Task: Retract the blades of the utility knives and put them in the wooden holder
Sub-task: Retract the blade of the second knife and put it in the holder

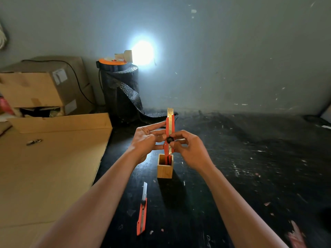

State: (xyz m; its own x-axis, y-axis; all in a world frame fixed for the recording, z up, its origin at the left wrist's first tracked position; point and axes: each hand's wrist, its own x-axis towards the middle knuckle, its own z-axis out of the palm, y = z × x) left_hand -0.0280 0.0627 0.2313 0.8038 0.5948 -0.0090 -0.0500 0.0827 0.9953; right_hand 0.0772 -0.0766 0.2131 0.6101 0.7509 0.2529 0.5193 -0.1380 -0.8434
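Note:
I hold an orange utility knife (169, 126) upright above the wooden holder (165, 169), its blade sticking out at the top. My left hand (147, 138) grips the knife's body from the left. My right hand (188, 145) pinches the black knob on the knife with thumb and forefinger. The square wooden holder stands on the dark floor right under the knife; something red and dark shows inside it. A second orange utility knife (142, 210) lies on the floor nearer to me, blade extended and pointing away.
Flat cardboard sheets (50, 167) cover the floor on the left, with cardboard boxes (41, 86) stacked behind them. A dark roll of bubble wrap (121, 90) with a lamp on top stands by the grey wall. Scraps litter the dark floor.

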